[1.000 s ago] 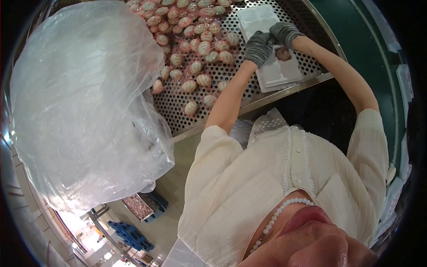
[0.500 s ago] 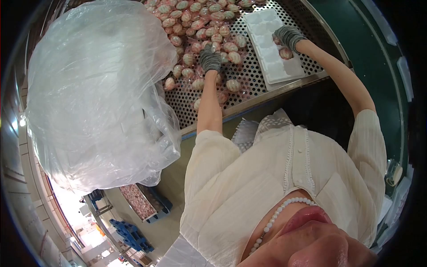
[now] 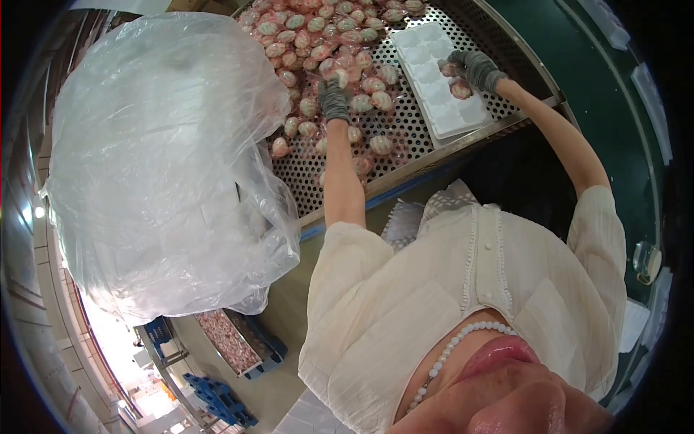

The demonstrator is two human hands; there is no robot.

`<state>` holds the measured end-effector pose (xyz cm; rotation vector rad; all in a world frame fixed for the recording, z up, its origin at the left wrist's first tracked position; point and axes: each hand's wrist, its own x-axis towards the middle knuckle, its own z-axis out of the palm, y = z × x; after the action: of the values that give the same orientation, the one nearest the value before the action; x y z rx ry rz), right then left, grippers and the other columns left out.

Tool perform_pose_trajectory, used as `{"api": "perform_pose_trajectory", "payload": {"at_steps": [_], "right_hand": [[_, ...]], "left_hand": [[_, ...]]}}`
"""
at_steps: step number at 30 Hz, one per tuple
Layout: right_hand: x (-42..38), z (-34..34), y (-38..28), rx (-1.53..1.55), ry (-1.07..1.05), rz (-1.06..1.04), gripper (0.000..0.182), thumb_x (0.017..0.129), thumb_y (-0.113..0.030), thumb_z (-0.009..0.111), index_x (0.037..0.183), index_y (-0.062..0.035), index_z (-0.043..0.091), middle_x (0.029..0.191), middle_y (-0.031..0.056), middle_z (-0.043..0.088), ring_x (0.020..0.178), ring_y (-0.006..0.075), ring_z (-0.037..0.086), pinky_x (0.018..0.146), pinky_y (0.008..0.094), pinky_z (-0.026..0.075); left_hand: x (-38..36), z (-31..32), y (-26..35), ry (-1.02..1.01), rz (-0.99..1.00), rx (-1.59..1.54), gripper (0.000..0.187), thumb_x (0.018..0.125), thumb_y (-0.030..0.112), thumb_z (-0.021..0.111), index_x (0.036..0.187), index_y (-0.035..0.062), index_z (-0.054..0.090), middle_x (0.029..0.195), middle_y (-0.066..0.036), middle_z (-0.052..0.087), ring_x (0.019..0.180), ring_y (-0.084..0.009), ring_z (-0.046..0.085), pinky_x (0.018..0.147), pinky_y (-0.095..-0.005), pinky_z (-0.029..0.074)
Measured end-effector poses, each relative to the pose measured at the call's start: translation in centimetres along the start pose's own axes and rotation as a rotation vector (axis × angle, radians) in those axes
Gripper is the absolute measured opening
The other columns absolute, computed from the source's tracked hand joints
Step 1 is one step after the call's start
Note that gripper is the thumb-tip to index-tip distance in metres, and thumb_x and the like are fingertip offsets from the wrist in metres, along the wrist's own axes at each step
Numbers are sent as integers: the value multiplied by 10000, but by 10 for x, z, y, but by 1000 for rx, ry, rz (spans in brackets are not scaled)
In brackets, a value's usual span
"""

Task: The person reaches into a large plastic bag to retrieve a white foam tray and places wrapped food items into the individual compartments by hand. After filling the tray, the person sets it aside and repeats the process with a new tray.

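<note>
Many egg-shaped pieces in clear wrappers with red print (image 3: 316, 24) lie heaped on a perforated metal table (image 3: 289, 173). My left hand (image 3: 333, 100), in a grey striped glove, is at the near side of the heap. Its fingers are closed on a slightly blurred wrapped egg-shaped piece (image 3: 340, 77). My right hand (image 3: 478, 69), gloved alike, is over a white plastic tray (image 3: 426, 36) with moulded pockets. Its fingertips are around another wrapped piece (image 3: 451, 69) at one pocket. One more wrapped piece (image 3: 460, 90) sits in the neighbouring pocket.
A large clear plastic bag (image 3: 166, 159) bulges at the left, beside the table. The table has a raised metal rim (image 3: 405, 173). A green surface (image 3: 614, 145) curves along the right. On the floor stand a bin of reddish pieces (image 3: 228, 340) and a blue pallet (image 3: 217, 398).
My left hand has drawn back slightly, and a wrapped piece now shows at its fingertips. My right hand stays at the tray, its fingers shifted a little. The whole view has shifted slightly.
</note>
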<state>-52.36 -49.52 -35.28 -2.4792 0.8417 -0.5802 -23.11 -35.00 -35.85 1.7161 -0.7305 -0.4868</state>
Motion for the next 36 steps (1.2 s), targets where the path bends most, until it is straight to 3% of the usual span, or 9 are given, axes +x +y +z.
{"api": "perform_pose_trajectory", "payload": {"at_steps": [2,6,8,12,18,22,26,29,36], "right_hand": [[-7,11,-10,155,12,135,320,705,-247,587,962,-68,522,789,116,574,662,208,552,619,306,436],[-6,-30,-100,464,-94,348,453,738,-258,574,1123,-87,408,897,50,537,611,89,518,524,239,439],[8,-5,-89,340,188,8,415,751,-257,558,1105,-86,423,872,35,544,616,55,497,497,211,422],[19,-16,-59,738,60,403,239,760,-244,552,911,-59,545,795,1,571,669,83,497,591,231,427],[16,-18,-31,195,267,134,245,742,-279,549,863,-68,584,743,85,583,636,165,537,613,285,435],[7,-28,-30,444,311,301,389,695,-345,585,953,-58,540,854,115,567,785,253,546,713,321,425],[-6,-50,-51,-274,430,-245,549,682,-334,605,1135,-99,401,1073,113,447,900,235,494,757,315,416],[8,-43,-31,-246,45,-118,560,653,-292,621,1134,-107,403,1049,132,456,906,265,484,753,325,415],[17,-40,-21,-133,-82,47,526,646,-385,609,1038,-59,480,855,165,557,772,285,544,712,351,423]], "left_hand": [[3,5,9,-228,-366,-898,276,738,339,494,778,66,518,711,-82,538,635,-228,523,551,-332,407],[-30,46,45,-495,-458,-1148,326,766,357,465,921,71,485,835,-102,535,705,-241,520,623,-366,447],[-36,62,48,-673,-440,-1133,366,761,369,469,979,76,469,903,-103,526,761,-248,518,643,-370,445],[-66,85,75,-640,-402,-892,271,784,286,483,928,56,484,837,-72,541,663,-194,539,553,-300,457],[-66,117,90,-552,44,-347,208,756,147,542,912,17,501,731,-47,535,488,-111,501,367,-223,418],[-49,128,88,-528,-195,-478,145,761,134,530,865,34,533,679,-41,541,514,-122,506,386,-241,421],[-41,140,77,-424,-300,-804,127,748,87,523,860,27,530,674,-61,543,493,-148,511,377,-244,417],[-37,154,80,-393,-83,-525,137,756,82,497,868,9,527,677,-62,540,489,-150,512,377,-248,411],[0,178,28,-312,525,302,213,793,213,481,804,10,547,547,-55,507,413,-117,475,422,-247,399]]}}
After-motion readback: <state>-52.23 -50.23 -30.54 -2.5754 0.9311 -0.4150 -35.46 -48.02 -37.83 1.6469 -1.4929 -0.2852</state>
